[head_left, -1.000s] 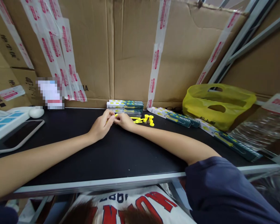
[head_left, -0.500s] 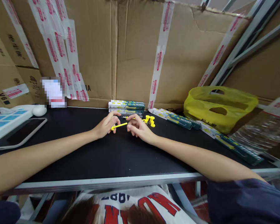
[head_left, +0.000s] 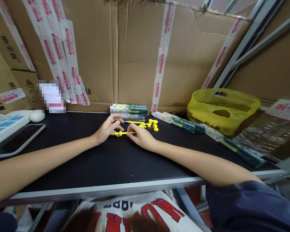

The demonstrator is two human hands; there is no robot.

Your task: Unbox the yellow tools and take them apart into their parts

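Observation:
A thin yellow plastic rod (head_left: 120, 133) with a collar and a metallic-looking left end lies level between my hands, just above the black table. My left hand (head_left: 106, 130) has its lower fingers curled at the rod's left end, while its thumb and index finger stretch out over it. My right hand (head_left: 141, 137) pinches the rod's right end between thumb and fingers. Right behind the hands, another yellow rod (head_left: 135, 122) with a dark tip rests on the table. Small yellow spool-like parts (head_left: 152, 122) stand to its right, with tiny springs, partly blurred, beside them.
Slim printed boxes (head_left: 129, 109) are stacked at the back; more boxes (head_left: 181, 122) lie to the right. A yellow plastic bag (head_left: 222, 109) and a clear plastic-wrapped pack (head_left: 258, 132) stand at the right. A phone (head_left: 18, 140) and white power strip (head_left: 4, 127) lie left. Cardboard (head_left: 137, 58) walls the back.
My right hand has closed on the rod's right end, where it was apart before. More of the rod, with its collar and left end, now shows. The view has shifted slightly.

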